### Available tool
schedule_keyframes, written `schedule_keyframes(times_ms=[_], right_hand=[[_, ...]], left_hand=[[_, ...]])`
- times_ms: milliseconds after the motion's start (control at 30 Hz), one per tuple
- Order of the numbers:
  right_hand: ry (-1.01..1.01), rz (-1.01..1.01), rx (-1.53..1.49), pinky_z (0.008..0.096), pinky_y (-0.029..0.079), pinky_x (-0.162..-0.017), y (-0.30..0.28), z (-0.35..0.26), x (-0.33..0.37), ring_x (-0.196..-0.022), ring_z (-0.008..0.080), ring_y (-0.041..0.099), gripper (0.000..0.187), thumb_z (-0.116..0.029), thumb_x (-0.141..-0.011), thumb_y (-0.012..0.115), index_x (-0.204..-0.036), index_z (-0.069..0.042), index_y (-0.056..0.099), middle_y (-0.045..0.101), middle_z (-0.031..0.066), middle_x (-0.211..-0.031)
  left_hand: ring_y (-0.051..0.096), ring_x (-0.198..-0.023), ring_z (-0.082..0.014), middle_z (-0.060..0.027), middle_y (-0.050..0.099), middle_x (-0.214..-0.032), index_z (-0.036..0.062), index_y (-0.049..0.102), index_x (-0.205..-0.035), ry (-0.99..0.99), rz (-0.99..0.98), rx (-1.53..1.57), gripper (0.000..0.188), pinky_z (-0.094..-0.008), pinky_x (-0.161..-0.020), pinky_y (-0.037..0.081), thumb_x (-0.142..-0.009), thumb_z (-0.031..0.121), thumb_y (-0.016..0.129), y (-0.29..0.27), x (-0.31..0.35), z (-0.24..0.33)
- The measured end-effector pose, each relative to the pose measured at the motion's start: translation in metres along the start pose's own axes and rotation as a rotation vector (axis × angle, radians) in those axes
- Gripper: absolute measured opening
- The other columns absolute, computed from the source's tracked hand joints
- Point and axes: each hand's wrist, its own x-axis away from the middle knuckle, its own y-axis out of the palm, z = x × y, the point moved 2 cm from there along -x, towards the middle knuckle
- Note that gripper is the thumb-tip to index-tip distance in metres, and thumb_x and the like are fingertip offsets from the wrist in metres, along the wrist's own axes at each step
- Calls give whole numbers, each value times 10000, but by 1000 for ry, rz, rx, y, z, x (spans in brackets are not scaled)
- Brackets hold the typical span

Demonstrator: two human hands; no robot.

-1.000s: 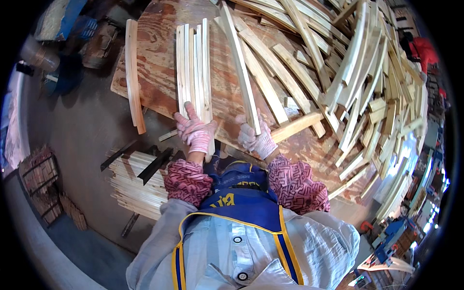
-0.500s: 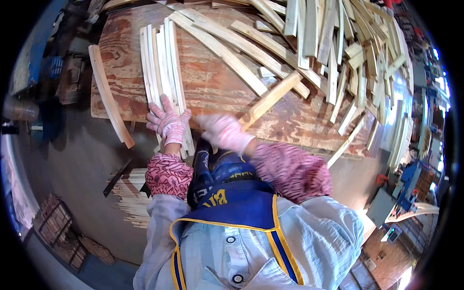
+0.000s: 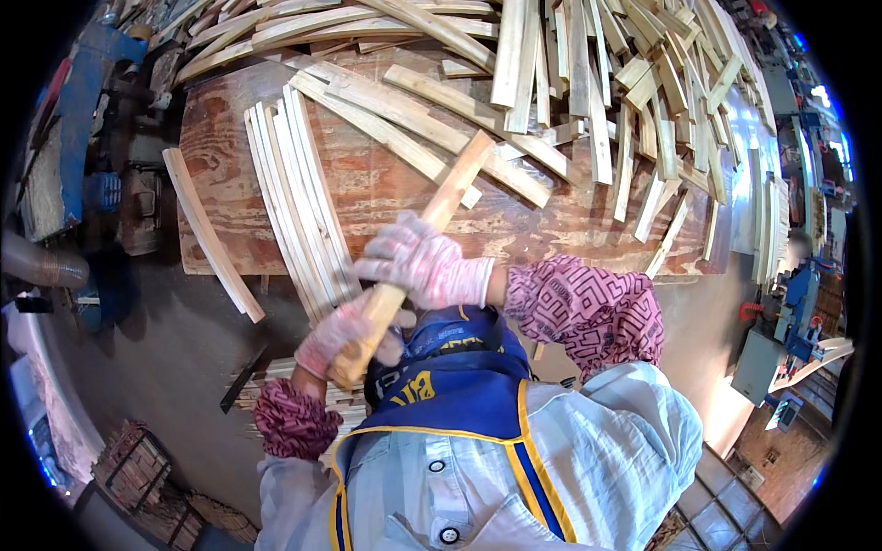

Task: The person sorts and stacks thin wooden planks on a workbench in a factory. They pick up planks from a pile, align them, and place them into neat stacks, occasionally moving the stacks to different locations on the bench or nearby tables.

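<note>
Head view: my left hand (image 3: pixel 342 335) and right hand (image 3: pixel 424 262) both clamp one slat (image 3: pixel 432 220). I'd keep it level, laying it flush beside the stack (image 3: pixel 299 202) on the bench (image 3: pixel 551 220).

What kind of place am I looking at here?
Most likely a woodworking shop. Both gloved hands grip a wooden stick over a plywood bench heaped with cut wooden slats; more slats are stacked below, and machinery stands nearby.

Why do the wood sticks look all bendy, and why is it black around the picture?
In the head view the fisheye lens curves straight edges near the rim, so the sorted slats bow. The black ring is the lens edge. Even daylight, soft shadows. The left hand and right hand gripping the wooden stick look slightly soft.
</note>
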Motion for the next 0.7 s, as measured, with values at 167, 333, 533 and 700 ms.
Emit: schedule_keyframes(times_ms=[167,333,533,700], right_hand=[[1067,-372,210,438,516,-886,-50,122,53,-967,299,626,422,-112,-750,649,-1171,-137,633,637,136,-1040],[1561,-249,321,446,486,-997,-53,240,182,-1167,385,601,616,-173,-835,639,-1419,-130,446,614,194,-1267],[1180,129,-964,323,574,-570,-19,130,112,-677,155,657,489,-387,-949,628,-1208,28,608,690,118,-832],[868,230,-1021,314,554,-661,81,96,139,-752,180,655,370,-307,-963,615,-1152,11,605,668,112,-888]], left_hand=[[611,-656,-146,-120,642,-951,-21,462,-1312,90,100,-65,754,-277,-560,527,-691,213,821,-53,51,-57],[584,-604,-100,-54,623,-820,69,626,-1143,283,451,-39,338,-231,-499,474,-998,360,534,-44,14,-28],[552,-1151,-195,-108,573,-1306,40,579,-1295,650,710,-265,540,-331,-986,452,-825,239,756,-95,-76,-31],[416,-1259,-377,-177,459,-1354,109,496,-1354,546,1462,-1351,658,-480,-1047,386,-768,260,753,-101,-83,-49]])
